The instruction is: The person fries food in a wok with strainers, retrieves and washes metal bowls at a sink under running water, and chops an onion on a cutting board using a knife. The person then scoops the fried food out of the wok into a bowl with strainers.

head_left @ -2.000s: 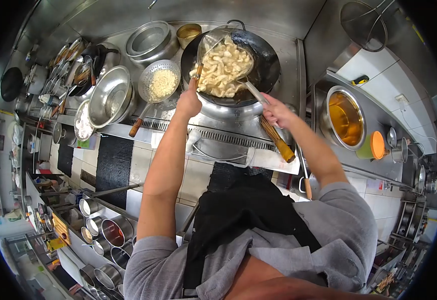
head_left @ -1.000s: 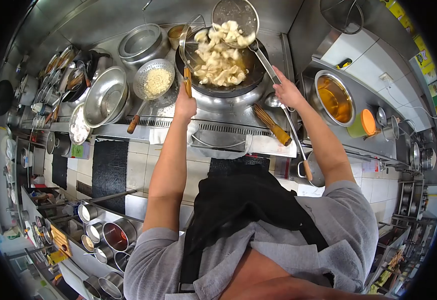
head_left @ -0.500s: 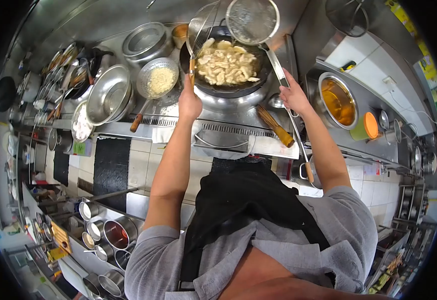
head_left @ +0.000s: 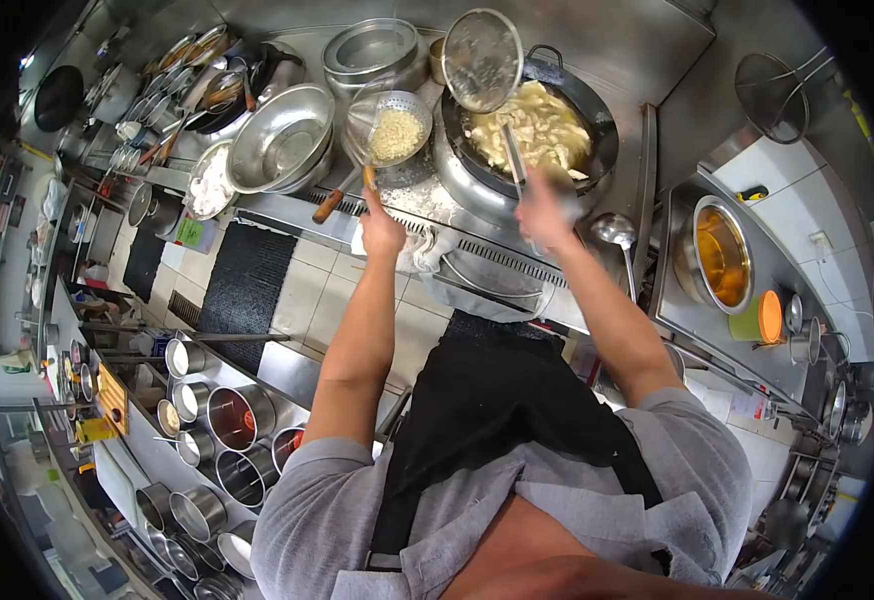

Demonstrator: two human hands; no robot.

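Note:
My left hand [head_left: 384, 235] is closed around the wooden handle of a wire skimmer [head_left: 361, 118]. Its see-through mesh hangs over a perforated strainer [head_left: 425, 108] that holds small pale chopped bits [head_left: 397, 134]. My right hand [head_left: 545, 212], blurred by motion, grips the metal handle of a round mesh strainer [head_left: 483, 60]. That strainer is raised above the left rim of a black wok [head_left: 603, 128]. Pale strips of food [head_left: 542, 128] lie in liquid in the wok, partly covered by the strainer's handle.
Left of the burners stand a large steel bowl [head_left: 279, 140] and a lidded pot [head_left: 372, 50]. A ladle [head_left: 614, 230] lies right of my right hand. Further right are a bowl of amber liquid [head_left: 725, 255] and a green tub with orange lid [head_left: 757, 318].
The view has shifted, moving the scene rightward. My left hand has brought the skimmer from the wok's left edge over the perforated strainer. My right hand's strainer has moved to the wok's left side.

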